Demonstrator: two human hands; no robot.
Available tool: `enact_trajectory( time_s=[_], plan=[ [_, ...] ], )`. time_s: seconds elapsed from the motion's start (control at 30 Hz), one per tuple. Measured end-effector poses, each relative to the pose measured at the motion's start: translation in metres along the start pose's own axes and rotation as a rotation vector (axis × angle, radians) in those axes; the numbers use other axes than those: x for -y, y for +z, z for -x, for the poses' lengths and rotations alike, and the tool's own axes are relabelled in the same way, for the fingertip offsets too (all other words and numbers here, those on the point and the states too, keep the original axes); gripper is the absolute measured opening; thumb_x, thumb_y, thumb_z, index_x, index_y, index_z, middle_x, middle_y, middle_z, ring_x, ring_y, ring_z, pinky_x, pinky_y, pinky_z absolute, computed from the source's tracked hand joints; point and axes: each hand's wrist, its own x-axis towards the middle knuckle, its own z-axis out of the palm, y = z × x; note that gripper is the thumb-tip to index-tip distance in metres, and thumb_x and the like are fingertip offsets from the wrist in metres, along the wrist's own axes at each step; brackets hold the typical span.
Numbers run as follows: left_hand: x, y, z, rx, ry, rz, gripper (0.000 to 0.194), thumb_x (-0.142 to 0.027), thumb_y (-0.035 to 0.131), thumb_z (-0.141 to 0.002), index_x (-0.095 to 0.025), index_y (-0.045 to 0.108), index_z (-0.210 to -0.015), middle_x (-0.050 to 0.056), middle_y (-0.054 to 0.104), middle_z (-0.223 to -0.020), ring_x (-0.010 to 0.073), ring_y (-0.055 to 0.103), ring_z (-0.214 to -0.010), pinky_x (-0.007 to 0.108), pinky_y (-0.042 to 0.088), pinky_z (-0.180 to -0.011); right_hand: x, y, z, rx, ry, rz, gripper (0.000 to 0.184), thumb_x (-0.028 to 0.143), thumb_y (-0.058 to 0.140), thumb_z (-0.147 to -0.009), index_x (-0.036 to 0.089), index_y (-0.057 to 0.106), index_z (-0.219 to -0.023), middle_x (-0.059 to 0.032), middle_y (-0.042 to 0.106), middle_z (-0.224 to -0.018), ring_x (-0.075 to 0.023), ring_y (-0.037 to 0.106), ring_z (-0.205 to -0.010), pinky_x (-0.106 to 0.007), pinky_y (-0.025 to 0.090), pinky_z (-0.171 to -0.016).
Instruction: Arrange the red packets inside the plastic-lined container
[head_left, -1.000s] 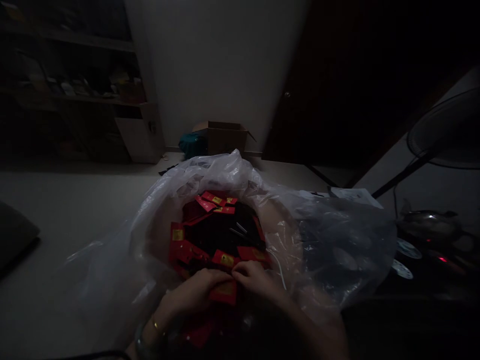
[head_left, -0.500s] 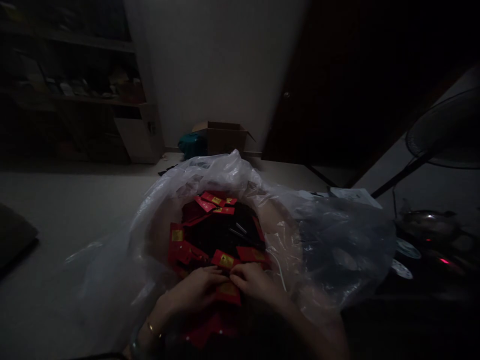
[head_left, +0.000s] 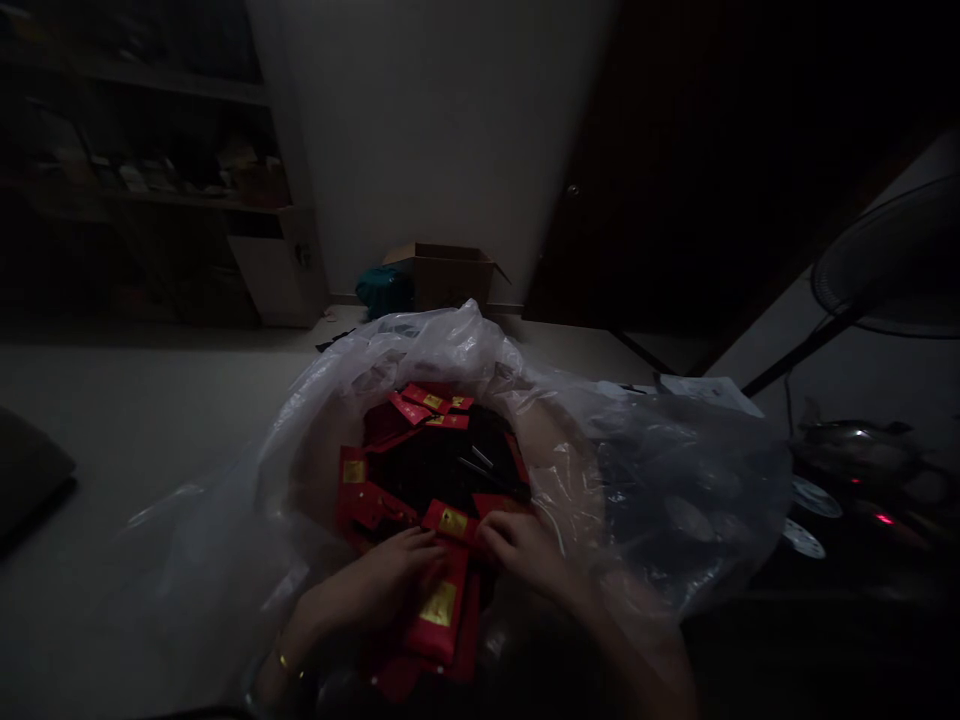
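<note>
A red packet (head_left: 420, 640) with a gold label lies lengthwise between my hands, close to my body. My left hand (head_left: 375, 582) rests along its upper left side, fingers stretched out and fairly flat, thumb hidden. My right hand (head_left: 525, 552) has its fingers bent, with thumb and forefinger closed at the edge of a red packet at the pile's near right. Just beyond my fingertips is another gold-labelled packet (head_left: 452, 522). More red packets (head_left: 431, 402) ring a dark middle with two thin pale strips, inside a large clear plastic bag (head_left: 450, 340).
A cardboard box (head_left: 454, 275) and a teal bundle (head_left: 385, 290) stand by the wall. At right are a fan (head_left: 892, 260), a metal kettle (head_left: 859, 445) and a small red light. Shelves (head_left: 172, 190) stand at left. The room is dim.
My hands have moved apart, the left one slightly left and the right one slightly right. The packet between them now lies longer and nearer to me, its gold label showing fully.
</note>
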Motion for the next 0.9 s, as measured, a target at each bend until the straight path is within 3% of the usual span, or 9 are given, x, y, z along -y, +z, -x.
enact_trajectory(
  time_s=[0.1, 0.27, 0.4, 0.5, 0.6, 0.7, 0.9],
  plan=[
    [0.004, -0.004, 0.000, -0.036, -0.039, 0.003, 0.044, -0.014, 0.043, -0.084, -0.028, 0.059, -0.123, 0.003, 0.056, -0.132, 0.0193, 0.052, -0.118, 0.032, 0.039, -0.104, -0.018, -0.010, -0.012, -0.088, 0.027, -0.078, 0.028, 0.032, 0.044, -0.084, 0.016, 0.064, -0.072, -0.0019, 0.064, -0.067, -0.0149, 0.057, -0.065, -0.023, 0.037, -0.058],
    [-0.001, -0.023, -0.020, -0.143, -0.119, -0.100, 0.042, -0.010, 0.047, -0.077, -0.022, 0.066, -0.113, 0.005, 0.065, -0.119, 0.0209, 0.058, -0.109, 0.031, 0.043, -0.097, -0.033, -0.030, -0.037, -0.214, -0.014, -0.074, 0.023, 0.021, 0.047, -0.078, 0.017, 0.065, -0.090, -0.0057, 0.069, -0.091, -0.0186, 0.062, -0.084, -0.026, 0.044, -0.073],
    [0.006, -0.042, -0.054, -0.198, -0.144, -0.147, 0.028, -0.014, 0.051, -0.077, -0.021, 0.073, -0.092, 0.005, 0.074, -0.088, 0.0192, 0.067, -0.079, 0.024, 0.048, -0.074, -0.030, -0.035, -0.059, -0.144, 0.008, 0.081, 0.025, 0.020, 0.049, -0.080, 0.014, 0.066, -0.098, -0.0093, 0.070, -0.098, -0.0199, 0.063, -0.090, -0.027, 0.044, -0.078],
    [0.026, -0.050, -0.075, -0.257, -0.225, -0.247, 0.030, -0.012, 0.050, -0.077, -0.020, 0.072, -0.096, 0.005, 0.073, -0.095, 0.0195, 0.066, -0.087, 0.023, 0.046, -0.078, -0.026, -0.033, -0.068, -0.075, 0.017, 0.224, 0.025, 0.020, 0.048, -0.082, 0.015, 0.067, -0.099, -0.0095, 0.069, -0.101, -0.0199, 0.063, -0.091, -0.026, 0.043, -0.077],
    [0.053, -0.046, -0.086, -0.346, -0.376, -0.305, 0.035, -0.009, 0.048, -0.079, -0.019, 0.069, -0.105, 0.007, 0.071, -0.106, 0.0191, 0.065, -0.094, 0.025, 0.047, -0.081, -0.027, -0.029, -0.068, -0.040, 0.065, 0.328, 0.026, 0.019, 0.049, -0.082, 0.017, 0.068, -0.100, -0.0080, 0.070, -0.099, -0.0197, 0.064, -0.088, -0.025, 0.042, -0.075],
    [0.077, -0.035, -0.087, -0.461, -0.435, -0.319, 0.032, -0.010, 0.046, -0.083, -0.018, 0.069, -0.104, 0.008, 0.070, -0.107, 0.0187, 0.064, -0.096, 0.027, 0.046, -0.084, -0.033, -0.026, -0.066, 0.003, 0.097, 0.351, 0.028, 0.018, 0.049, -0.079, 0.020, 0.068, -0.100, -0.0061, 0.071, -0.099, -0.0199, 0.064, -0.090, -0.025, 0.042, -0.074],
    [0.091, -0.019, -0.088, -0.582, -0.449, -0.425, 0.027, -0.012, 0.047, -0.085, -0.017, 0.071, -0.096, 0.008, 0.071, -0.099, 0.0209, 0.061, -0.093, 0.032, 0.044, -0.086, -0.044, -0.025, -0.062, 0.160, 0.024, 0.291, 0.044, 0.027, 0.059, -0.072, 0.020, 0.064, -0.116, -0.0072, 0.066, -0.115, -0.0238, 0.061, -0.100, -0.027, 0.044, -0.080]
  ],
)
